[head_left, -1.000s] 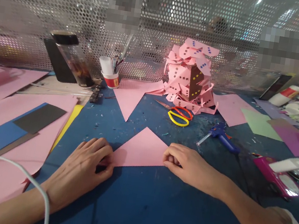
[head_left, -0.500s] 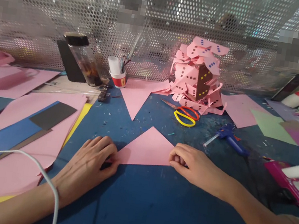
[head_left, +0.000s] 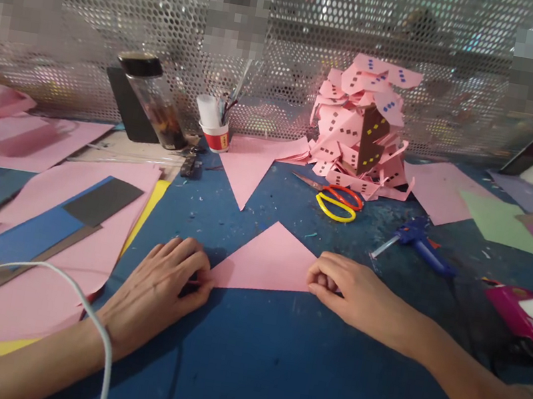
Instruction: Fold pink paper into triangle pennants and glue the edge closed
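A pink paper triangle lies on the blue table, its peak pointing away from me and its long edge toward me. My left hand pinches its left corner, fingers curled round and hiding the tip. At the right corner my right hand is closed on the paper between thumb and bent fingers. Beyond the triangle lie scissors with red and yellow handles. Another pink sheet points a corner toward me.
Pink cut papers with printed dots are heaped at the back. A blue glue gun and a magenta tool lie right. Pink sheets and a white cable are left. A jar leans near a cup.
The whole view has shifted slightly, so things sit a little further right and higher. Both hands keep the same grip on the triangle's corners.
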A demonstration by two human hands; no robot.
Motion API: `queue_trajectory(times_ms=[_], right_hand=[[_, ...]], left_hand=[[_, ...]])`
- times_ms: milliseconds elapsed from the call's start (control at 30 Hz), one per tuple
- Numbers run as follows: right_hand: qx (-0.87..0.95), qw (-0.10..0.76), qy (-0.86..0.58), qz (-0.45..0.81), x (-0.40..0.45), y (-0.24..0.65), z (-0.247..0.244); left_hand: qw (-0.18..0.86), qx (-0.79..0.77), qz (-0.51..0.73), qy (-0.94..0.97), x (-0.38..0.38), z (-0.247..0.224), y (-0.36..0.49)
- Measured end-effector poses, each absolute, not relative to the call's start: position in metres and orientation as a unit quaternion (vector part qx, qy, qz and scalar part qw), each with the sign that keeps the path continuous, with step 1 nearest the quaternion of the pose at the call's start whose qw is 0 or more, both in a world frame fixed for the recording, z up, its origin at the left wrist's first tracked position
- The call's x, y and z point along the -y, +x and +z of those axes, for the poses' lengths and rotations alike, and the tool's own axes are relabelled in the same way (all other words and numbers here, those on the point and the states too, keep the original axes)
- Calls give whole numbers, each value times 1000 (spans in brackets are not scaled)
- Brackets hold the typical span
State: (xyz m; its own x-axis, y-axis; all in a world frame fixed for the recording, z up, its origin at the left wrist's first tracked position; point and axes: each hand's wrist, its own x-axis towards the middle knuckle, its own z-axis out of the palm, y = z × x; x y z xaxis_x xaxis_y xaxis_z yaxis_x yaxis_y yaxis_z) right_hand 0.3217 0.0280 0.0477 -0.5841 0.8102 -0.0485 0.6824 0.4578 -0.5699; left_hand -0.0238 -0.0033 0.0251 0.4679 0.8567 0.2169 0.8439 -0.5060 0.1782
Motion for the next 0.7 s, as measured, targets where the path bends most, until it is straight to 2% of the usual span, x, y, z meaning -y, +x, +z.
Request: queue_trajectory(times_ms=[700], right_hand=[[846,110,-443,275,-29,319,50]], left_hand=[[28,-496,137,857,5,27,-26]])
